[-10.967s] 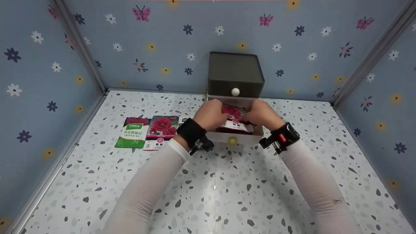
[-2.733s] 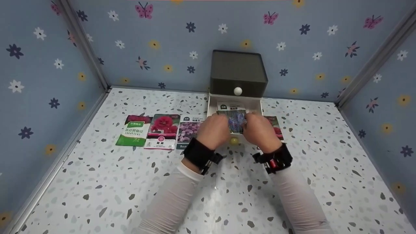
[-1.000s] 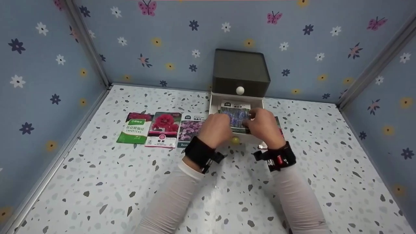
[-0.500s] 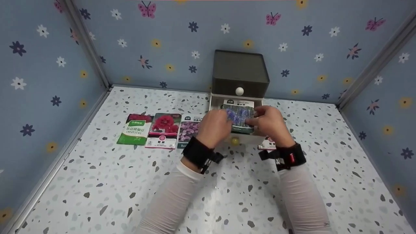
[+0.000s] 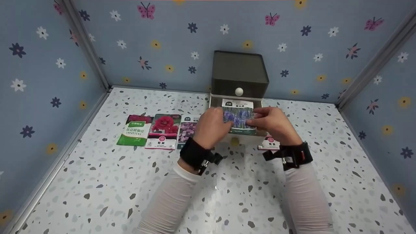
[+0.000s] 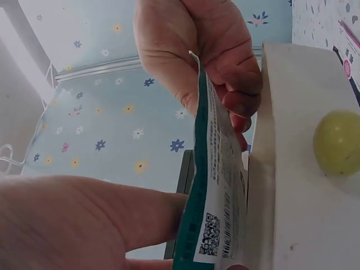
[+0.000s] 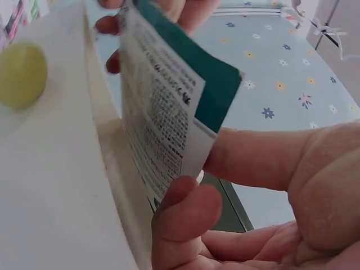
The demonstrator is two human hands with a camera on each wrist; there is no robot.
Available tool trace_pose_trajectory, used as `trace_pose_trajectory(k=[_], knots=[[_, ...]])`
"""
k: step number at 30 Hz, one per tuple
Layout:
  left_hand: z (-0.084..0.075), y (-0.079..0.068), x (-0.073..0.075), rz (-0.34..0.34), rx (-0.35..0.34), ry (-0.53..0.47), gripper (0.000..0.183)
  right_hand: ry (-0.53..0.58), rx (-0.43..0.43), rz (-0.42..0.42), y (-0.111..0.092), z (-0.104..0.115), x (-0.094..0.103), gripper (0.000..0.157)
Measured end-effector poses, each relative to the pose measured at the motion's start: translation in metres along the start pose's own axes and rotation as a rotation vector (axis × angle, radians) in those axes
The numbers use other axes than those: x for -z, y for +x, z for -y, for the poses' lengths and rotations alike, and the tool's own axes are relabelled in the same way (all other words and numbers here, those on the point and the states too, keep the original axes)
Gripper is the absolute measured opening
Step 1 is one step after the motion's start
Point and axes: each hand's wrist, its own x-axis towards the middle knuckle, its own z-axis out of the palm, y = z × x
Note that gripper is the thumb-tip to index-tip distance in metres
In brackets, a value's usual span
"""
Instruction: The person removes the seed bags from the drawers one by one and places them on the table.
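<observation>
Both hands hold a seed packet (image 5: 239, 114) with purple-blue flowers above the pulled-out white drawer (image 5: 250, 140). My left hand (image 5: 213, 127) pinches its left edge, with the thumb on the front. The right hand (image 5: 275, 125) grips the opposite edge between thumb and fingers. In the left wrist view the packet (image 6: 216, 180) stands tilted behind the drawer's front wall, its printed back showing. The right wrist view shows the packet (image 7: 160, 101) between the right thumb and curled fingers. What lies inside the drawer is mostly hidden.
Left of the drawer lie a green-and-white packet (image 5: 134, 131), a red-flower packet (image 5: 162, 130) and a pink-flower packet (image 5: 187, 130), partly covered by my left hand. Another packet (image 5: 269, 143) lies right of it. A dark-topped drawer box (image 5: 240, 66) stands against the wall; the open drawer has a yellow knob (image 5: 235, 141).
Red-flower packets were in the drawer earlier; one packet now lies right of it. The purple-blue packet has risen from the drawer, and my right hand has moved right to its edge.
</observation>
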Motion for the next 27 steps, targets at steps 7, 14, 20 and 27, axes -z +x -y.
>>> trace_pose_trajectory(k=[7,14,20,27], knots=[[0.000,-0.002,0.002,0.012,0.037,-0.052,0.035,0.089,0.012,0.049,-0.002,-0.004,0.002,0.067],[-0.002,-0.003,0.000,0.040,0.024,-0.087,0.028,-0.012,0.025,0.028,-0.011,-0.003,0.003,0.055],[-0.007,-0.004,-0.002,0.064,0.002,-0.111,0.020,-0.133,0.031,-0.014,-0.018,-0.004,0.008,0.048],[-0.018,-0.008,-0.012,0.035,-0.045,-0.098,0.030,-0.203,-0.005,-0.079,-0.026,-0.007,0.019,0.046]])
